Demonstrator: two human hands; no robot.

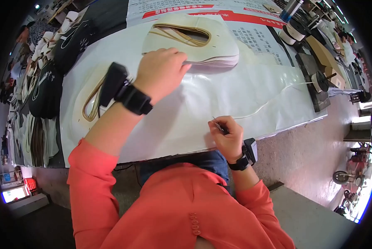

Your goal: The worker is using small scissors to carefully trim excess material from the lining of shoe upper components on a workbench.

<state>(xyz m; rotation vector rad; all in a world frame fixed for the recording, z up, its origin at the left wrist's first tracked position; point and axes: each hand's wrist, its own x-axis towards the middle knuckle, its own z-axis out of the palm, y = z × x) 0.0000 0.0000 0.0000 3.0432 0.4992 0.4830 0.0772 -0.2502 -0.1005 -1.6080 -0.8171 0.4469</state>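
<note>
Head view, looking down: left hand [161,70] lying flat, fingers spread wide, pressing on the near edge of a stack of cream cut-out pieces [194,41], seemingly pinning it to the white table cover [219,95]. Right hand [226,135] curling narrow, pinching a thin needle-like tool [219,125] near the table's front edge, tip pointing up and away, likely held ready for the pale thread [273,99] trailing off toward a spool on a dark stand [320,83]. Counting: two hands, each wearing one black wrist device; one stack under the left hand, its sheet count impossible to tell; a second cream cut-out piece [88,97] lying to the left, partly hidden behind the forearm; one tool; one thread; one spool here, other rolls sitting farther back.
</note>
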